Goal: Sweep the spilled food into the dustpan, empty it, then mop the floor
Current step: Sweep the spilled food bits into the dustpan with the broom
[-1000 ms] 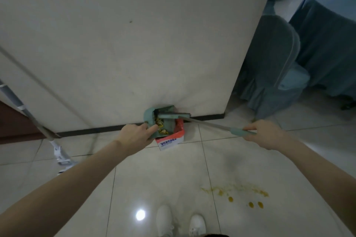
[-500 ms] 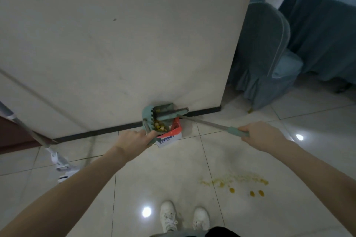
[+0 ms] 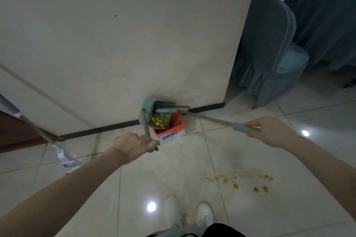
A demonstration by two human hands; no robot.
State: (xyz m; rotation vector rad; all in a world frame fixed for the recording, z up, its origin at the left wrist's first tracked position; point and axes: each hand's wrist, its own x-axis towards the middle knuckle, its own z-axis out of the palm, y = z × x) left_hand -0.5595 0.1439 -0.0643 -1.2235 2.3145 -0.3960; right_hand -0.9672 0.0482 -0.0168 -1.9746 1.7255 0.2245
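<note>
overhead, dustpan (image 3: 154, 113) tilted at box (image 3: 170, 132) rim

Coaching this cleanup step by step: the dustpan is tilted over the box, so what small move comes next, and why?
Probably rake the broom down through the dustpan, pushing the yellow food into the box. The left hand holds the pan tilted over the box, yet food sits in it; the right hand has the broom head there.

On my feed, both arms run bare from the frame's edges to the left hand (image 3: 133, 145) and right hand (image 3: 271, 131). Below are white lace-up sneakers, the left shoe (image 3: 172, 210) clean and the right shoe (image 3: 205, 213) flecked with dark marks. A black garment (image 3: 221, 230) lies along the bottom edge.
</note>
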